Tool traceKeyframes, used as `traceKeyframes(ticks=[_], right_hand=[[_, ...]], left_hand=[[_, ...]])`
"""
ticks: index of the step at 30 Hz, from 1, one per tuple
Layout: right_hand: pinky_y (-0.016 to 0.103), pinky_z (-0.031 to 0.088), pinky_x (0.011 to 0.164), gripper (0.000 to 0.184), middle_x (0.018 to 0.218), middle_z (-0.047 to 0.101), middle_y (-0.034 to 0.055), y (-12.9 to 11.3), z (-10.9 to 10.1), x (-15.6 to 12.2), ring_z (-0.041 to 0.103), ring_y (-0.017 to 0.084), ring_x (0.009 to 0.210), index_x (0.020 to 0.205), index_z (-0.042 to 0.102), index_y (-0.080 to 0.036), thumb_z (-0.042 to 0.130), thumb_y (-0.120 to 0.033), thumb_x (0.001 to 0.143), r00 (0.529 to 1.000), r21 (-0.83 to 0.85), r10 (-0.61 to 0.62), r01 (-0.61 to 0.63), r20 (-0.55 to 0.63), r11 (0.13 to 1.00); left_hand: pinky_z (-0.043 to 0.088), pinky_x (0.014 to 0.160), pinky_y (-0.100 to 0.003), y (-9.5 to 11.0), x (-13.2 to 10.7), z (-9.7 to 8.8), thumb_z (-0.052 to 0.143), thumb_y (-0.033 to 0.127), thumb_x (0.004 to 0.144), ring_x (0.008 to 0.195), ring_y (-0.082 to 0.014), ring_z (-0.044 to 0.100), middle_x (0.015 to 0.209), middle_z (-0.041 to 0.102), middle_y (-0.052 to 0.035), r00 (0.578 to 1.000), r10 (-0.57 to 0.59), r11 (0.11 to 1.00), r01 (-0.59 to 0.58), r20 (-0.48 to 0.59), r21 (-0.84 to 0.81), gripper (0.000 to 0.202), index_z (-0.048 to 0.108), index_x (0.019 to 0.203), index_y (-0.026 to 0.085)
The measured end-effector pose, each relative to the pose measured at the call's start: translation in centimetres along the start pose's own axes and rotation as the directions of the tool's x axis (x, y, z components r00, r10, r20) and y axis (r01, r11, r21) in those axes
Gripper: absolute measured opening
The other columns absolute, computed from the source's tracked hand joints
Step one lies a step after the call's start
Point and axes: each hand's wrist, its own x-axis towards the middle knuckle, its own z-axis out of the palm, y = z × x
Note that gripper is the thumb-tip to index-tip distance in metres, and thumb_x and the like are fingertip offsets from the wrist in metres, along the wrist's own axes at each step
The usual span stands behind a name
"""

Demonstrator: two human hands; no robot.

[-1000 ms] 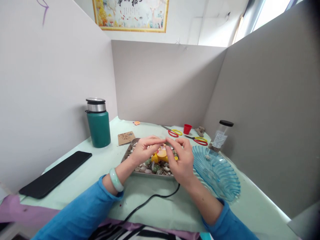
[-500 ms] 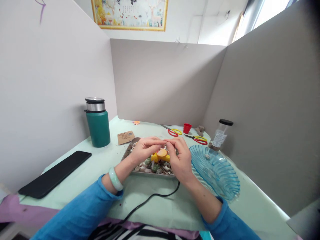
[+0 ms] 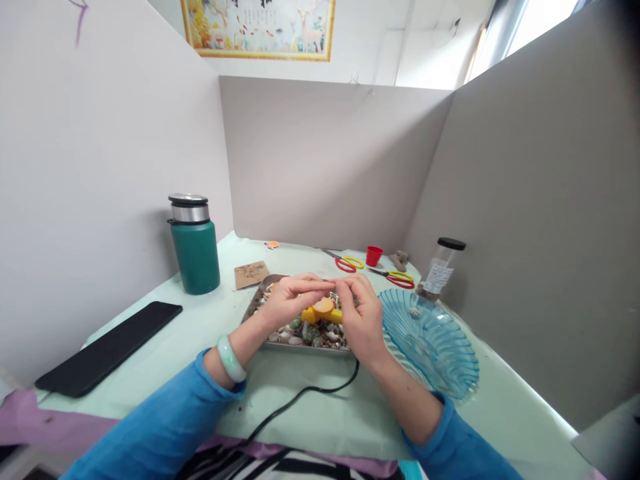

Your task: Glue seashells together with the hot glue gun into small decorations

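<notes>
My left hand [image 3: 295, 298] and my right hand [image 3: 361, 317] meet at the fingertips above a metal tray [image 3: 305, 348]. Fingers and thumbs on both are closed in a pinch, and whatever lies between them is hidden or too small to name. Shells and small stones [image 3: 287, 335] fill the tray. Among them, just below the fingers, lies a yellow tool [image 3: 334, 316] that looks like a glue gun. An orange scallop shell [image 3: 324, 305] shows against it. A black cord [image 3: 310, 389] runs from the tray's front edge towards my lap.
Right of the tray is a blue ribbed glass plate [image 3: 445, 347], with a lidded jar [image 3: 436, 277] behind. Two pairs of scissors [image 3: 347, 264] and a red cup [image 3: 374, 256] stand farther back. Leftward are a brown card [image 3: 251, 274], a green bottle [image 3: 195, 257] and a black flat case [image 3: 113, 347].
My hands stay joined over the tray, with only a tiny shift of the fingers. My right thumb has moved slightly away from the yellow tool. The rest of the table looks the same.
</notes>
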Motion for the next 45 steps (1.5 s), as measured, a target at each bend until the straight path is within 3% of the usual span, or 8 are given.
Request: traceKeyframes(ticks=[5, 11, 20, 26, 31, 40, 45], right_hand=[[0.031, 0.041, 0.071, 0.016, 0.075, 0.054, 0.0004, 0.0, 0.29, -0.09, 0.05, 0.015, 0.072, 0.074, 0.057, -0.019, 0.059, -0.032, 0.082, 0.998, -0.066, 0.002, -0.006, -0.062, 0.998], [0.03, 0.04, 0.072, 0.023, 0.075, 0.054, 0.0008, 0.06, -0.02, -0.18, 0.051, 0.015, 0.074, 0.072, 0.056, -0.019, 0.044, -0.025, 0.091, 1.0, -0.006, -0.007, 0.007, 0.005, 1.0], [0.033, 0.04, 0.077, 0.017, 0.077, 0.056, 0.0013, -0.12, -0.17, -0.37, 0.052, 0.015, 0.076, 0.078, 0.061, -0.019, 0.048, -0.023, 0.089, 0.996, -0.041, -0.087, 0.087, 0.018, 0.995], [0.034, 0.04, 0.077, 0.016, 0.079, 0.056, 0.002, 0.14, -0.11, -0.46, 0.052, 0.016, 0.078, 0.08, 0.062, -0.02, 0.049, -0.024, 0.089, 0.996, -0.047, -0.089, 0.09, 0.019, 0.995], [0.034, 0.04, 0.075, 0.011, 0.076, 0.055, 0.0011, 0.24, 0.24, -0.51, 0.051, 0.016, 0.076, 0.076, 0.059, -0.02, 0.059, -0.03, 0.082, 0.998, -0.081, -0.062, 0.06, -0.022, 0.995], [0.032, 0.038, 0.074, 0.023, 0.076, 0.052, 0.0006, 0.12, -0.19, -0.21, 0.05, 0.015, 0.075, 0.073, 0.055, -0.019, 0.042, -0.024, 0.091, 0.999, -0.008, -0.014, 0.015, 0.048, 1.0], [0.031, 0.038, 0.073, 0.017, 0.073, 0.052, -0.0004, 0.07, 0.0, -0.23, 0.049, 0.015, 0.074, 0.071, 0.054, -0.02, 0.054, -0.029, 0.086, 1.0, -0.016, 0.007, -0.007, 0.008, 1.0]], left_hand=[[0.046, 0.078, -0.031, 0.35, 0.16, 0.1, 0.057, 0.023, 0.081, 0.082, -0.0185, 0.061, 0.088, 0.067, -0.0094, 1.0, 0.019, 0.999, -0.019, 0.006, 0.041, 0.019, 0.074, 0.085, 0.015], [0.047, 0.078, -0.032, 0.52, 0.11, 0.05, 0.061, 0.025, 0.078, 0.084, -0.0196, 0.061, 0.089, 0.068, -0.0096, 0.999, -0.041, 0.996, 0.041, -0.003, -0.075, 0.018, 0.073, 0.089, 0.017], [0.047, 0.079, -0.033, 0.35, 0.04, -0.03, 0.064, 0.028, 0.077, 0.082, -0.0189, 0.061, 0.085, 0.067, -0.0094, 0.998, -0.057, 0.989, 0.053, -0.026, -0.139, 0.017, 0.072, 0.081, 0.014], [0.047, 0.077, -0.032, 0.34, 0.05, -0.09, 0.061, 0.026, 0.079, 0.082, -0.0188, 0.06, 0.086, 0.067, -0.0096, 0.999, -0.029, 0.995, 0.027, -0.014, -0.098, 0.017, 0.072, 0.082, 0.014], [0.047, 0.076, -0.033, 0.02, 0.0, -0.09, 0.057, 0.026, 0.081, 0.079, -0.0186, 0.059, 0.084, 0.068, -0.0101, 0.999, 0.048, 0.999, -0.049, 0.013, 0.008, 0.02, 0.073, 0.085, 0.014], [0.048, 0.075, -0.033, 0.08, 0.11, -0.04, 0.055, 0.025, 0.083, 0.083, -0.0192, 0.06, 0.088, 0.069, -0.0108, 0.992, 0.119, 0.989, -0.122, 0.038, 0.083, 0.021, 0.072, 0.092, 0.016], [0.047, 0.074, -0.032, 0.1, 0.1, 0.04, 0.055, 0.023, 0.082, 0.079, -0.0183, 0.06, 0.086, 0.068, -0.0108, 0.988, 0.153, 0.978, -0.156, 0.035, 0.136, 0.019, 0.072, 0.087, 0.015]])
